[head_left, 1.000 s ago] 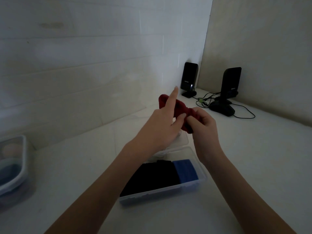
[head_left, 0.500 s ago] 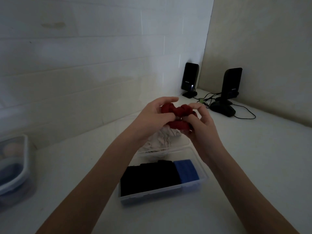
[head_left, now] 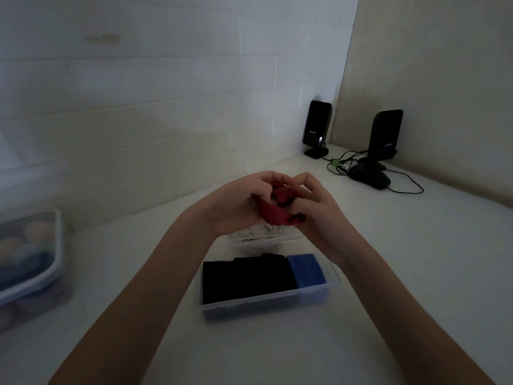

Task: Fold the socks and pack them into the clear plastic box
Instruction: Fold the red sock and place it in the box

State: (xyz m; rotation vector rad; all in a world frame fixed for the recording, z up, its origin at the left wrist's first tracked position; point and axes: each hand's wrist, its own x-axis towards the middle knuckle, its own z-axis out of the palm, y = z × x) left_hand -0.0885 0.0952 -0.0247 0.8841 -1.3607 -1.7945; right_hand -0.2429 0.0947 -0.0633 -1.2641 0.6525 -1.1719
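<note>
A bunched red sock [head_left: 277,209] is held in the air between my left hand [head_left: 236,207] and my right hand [head_left: 322,215], both closed around it. It hangs just above the far end of the clear plastic box [head_left: 266,307] on the white table. Inside the box lie folded black socks [head_left: 247,279] and a folded blue sock [head_left: 305,269] at its right side. Pale socks [head_left: 258,240] show at the box's far end, partly hidden by my hands.
A second lidded plastic container [head_left: 30,259] with rolled socks sits at the left edge. Two black speakers [head_left: 316,129] [head_left: 384,140] and their cables [head_left: 361,168] stand in the far right corner, against the tiled wall.
My left forefinger, stretched out a second ago, has curled in. Both hands have closed tighter on the red sock, rolling it into a smaller bundle.
</note>
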